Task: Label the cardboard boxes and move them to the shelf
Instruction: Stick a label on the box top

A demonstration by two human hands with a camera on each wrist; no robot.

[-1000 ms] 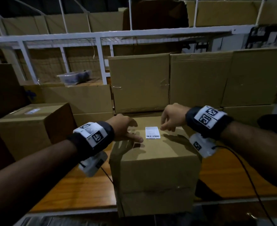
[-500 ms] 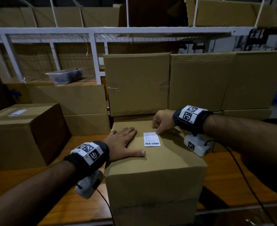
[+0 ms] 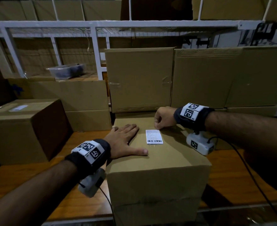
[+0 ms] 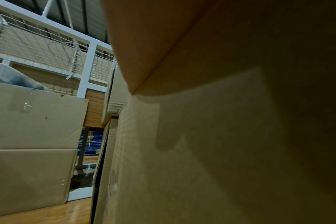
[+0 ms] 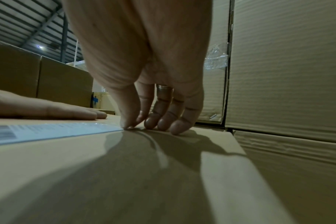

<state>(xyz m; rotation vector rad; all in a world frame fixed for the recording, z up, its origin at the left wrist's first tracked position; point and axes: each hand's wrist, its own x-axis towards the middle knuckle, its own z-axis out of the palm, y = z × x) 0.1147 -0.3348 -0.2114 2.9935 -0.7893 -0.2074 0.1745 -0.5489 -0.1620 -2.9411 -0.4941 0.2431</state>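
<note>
A brown cardboard box (image 3: 159, 160) stands on the wooden table in front of me. A white barcode label (image 3: 154, 136) lies flat on its top. My left hand (image 3: 126, 141) rests flat on the box top just left of the label, fingers straight and thumb spread toward me. My right hand (image 3: 164, 118) is curled at the label's far right corner. In the right wrist view its thumb and forefinger (image 5: 133, 122) meet on the corner of the label (image 5: 48, 133), and the other fingertips touch the cardboard. The left wrist view shows only my palm (image 4: 144, 45) and the box's side (image 4: 201, 151).
Another box (image 3: 20, 128) with a label on top stands at the left of the table (image 3: 85, 201). Tall cardboard boxes (image 3: 139, 79) are stacked close behind, under a white wire rack (image 3: 118, 24). A clear plastic tub (image 3: 67, 70) sits on boxes at the back left.
My left hand has gone from pointing beside the label to lying flat on the box top. The right hand has stayed at the label's far right corner.
</note>
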